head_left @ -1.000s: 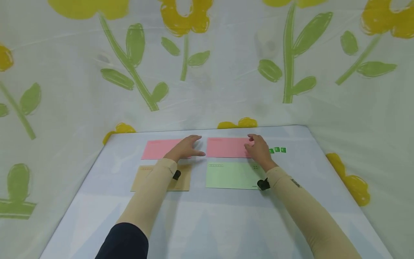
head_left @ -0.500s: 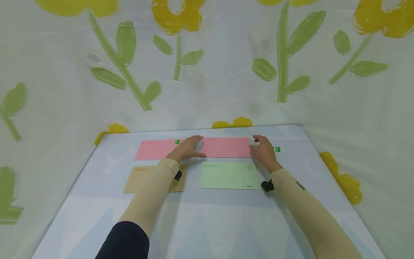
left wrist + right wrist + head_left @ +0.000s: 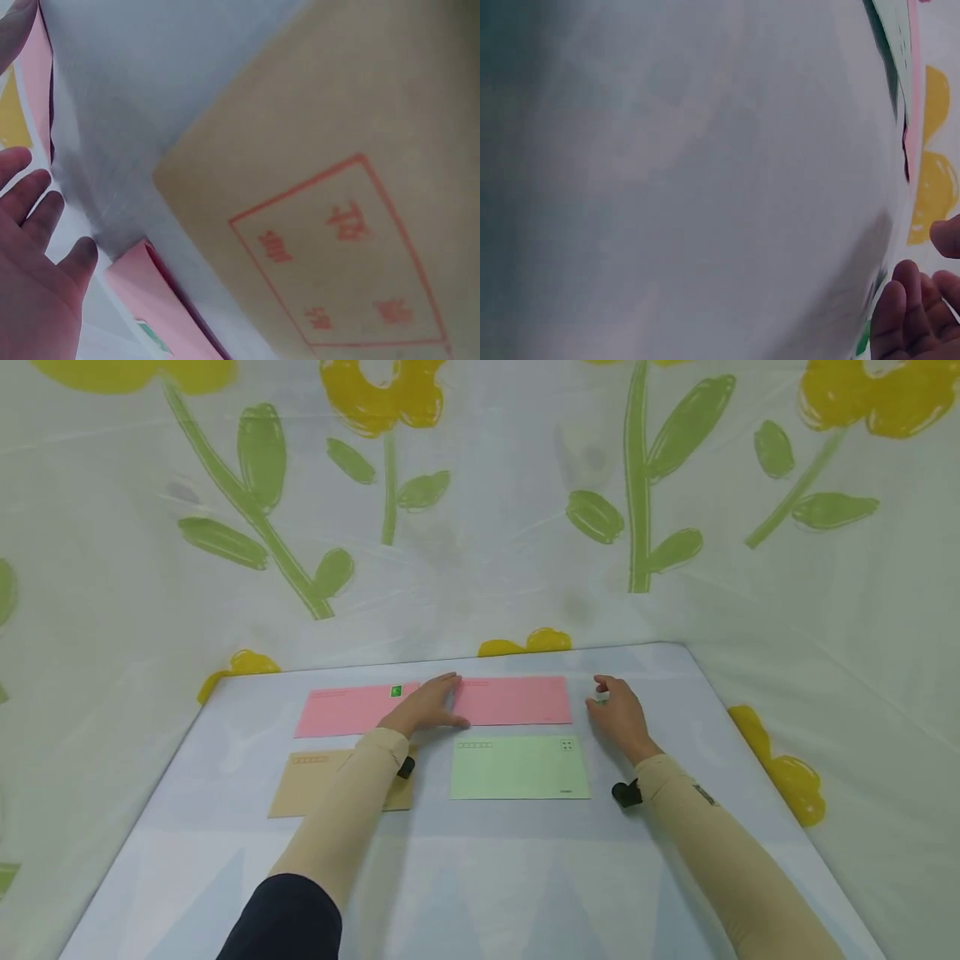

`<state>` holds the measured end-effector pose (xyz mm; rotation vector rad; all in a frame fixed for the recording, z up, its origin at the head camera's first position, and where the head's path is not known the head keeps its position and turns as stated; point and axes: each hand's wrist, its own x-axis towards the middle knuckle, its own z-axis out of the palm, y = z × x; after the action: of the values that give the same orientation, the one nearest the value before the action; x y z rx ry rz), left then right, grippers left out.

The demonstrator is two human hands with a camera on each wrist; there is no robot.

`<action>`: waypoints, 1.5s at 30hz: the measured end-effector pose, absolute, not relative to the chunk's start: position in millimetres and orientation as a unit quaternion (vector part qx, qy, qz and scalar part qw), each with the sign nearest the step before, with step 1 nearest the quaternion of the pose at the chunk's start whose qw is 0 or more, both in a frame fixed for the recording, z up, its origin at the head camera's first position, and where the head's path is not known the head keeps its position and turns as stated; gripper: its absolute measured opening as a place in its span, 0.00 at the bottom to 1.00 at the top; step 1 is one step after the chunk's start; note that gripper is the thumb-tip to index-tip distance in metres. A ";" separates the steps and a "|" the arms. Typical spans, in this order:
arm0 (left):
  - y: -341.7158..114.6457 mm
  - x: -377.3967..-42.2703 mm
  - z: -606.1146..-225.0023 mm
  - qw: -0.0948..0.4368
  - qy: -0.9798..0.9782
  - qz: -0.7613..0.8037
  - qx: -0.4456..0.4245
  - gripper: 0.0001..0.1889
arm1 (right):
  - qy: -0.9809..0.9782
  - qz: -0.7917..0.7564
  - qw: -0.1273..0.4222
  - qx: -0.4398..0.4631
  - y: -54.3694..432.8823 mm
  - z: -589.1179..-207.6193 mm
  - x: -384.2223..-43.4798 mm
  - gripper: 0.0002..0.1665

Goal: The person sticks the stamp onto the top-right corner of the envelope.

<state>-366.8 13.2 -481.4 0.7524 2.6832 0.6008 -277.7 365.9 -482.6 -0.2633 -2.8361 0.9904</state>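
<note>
In the head view my left hand [image 3: 426, 704] reaches over the right end of the left pink envelope [image 3: 345, 710], which bears a green stamp [image 3: 396, 691]. Its index fingertip and thumb are spread at the left edge of the right pink envelope [image 3: 517, 700]; whether they press on it, I cannot tell. My right hand [image 3: 621, 718] hovers right of that envelope, thumb and fingers parted. Between them a bit of a green stamp [image 3: 602, 700] shows on the table; the hand hides what lies beneath. The right wrist view shows the right fingers [image 3: 919, 315] beside a sliver of green stamp [image 3: 864, 339].
A brown envelope [image 3: 311, 785] lies front left, partly under the left sleeve. A pale green envelope [image 3: 520, 768] lies in front of the right pink one. A flower-printed cloth [image 3: 495, 552] hangs behind the white table [image 3: 480, 877].
The head view has turned slightly, so the table appears further left. My right hand has moved right, off the pink envelope and over the stamps. My left hand has shifted right, uncovering the stamp.
</note>
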 end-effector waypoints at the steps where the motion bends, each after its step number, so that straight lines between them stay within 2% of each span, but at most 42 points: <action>1: 12.5 -366.7 -482.0 0.146 0.932 0.207 0.258 0.54 | -0.939 0.328 0.062 -0.085 367.0 -482.9 -277.7 0.32; 33: 16.1 -370.5 -476.9 0.196 0.933 0.191 0.235 0.54 | -0.956 0.284 -0.001 -0.070 389.2 -481.0 -272.4 0.23; 45: 17.2 -371.1 -476.1 0.200 0.932 0.198 0.229 0.53 | -0.959 0.280 0.006 -0.048 390.7 -480.9 -273.1 0.21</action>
<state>-371.1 17.2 -476.1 0.6399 2.6052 0.5533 -273.1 390.7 -480.9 -0.1505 -3.0013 0.8769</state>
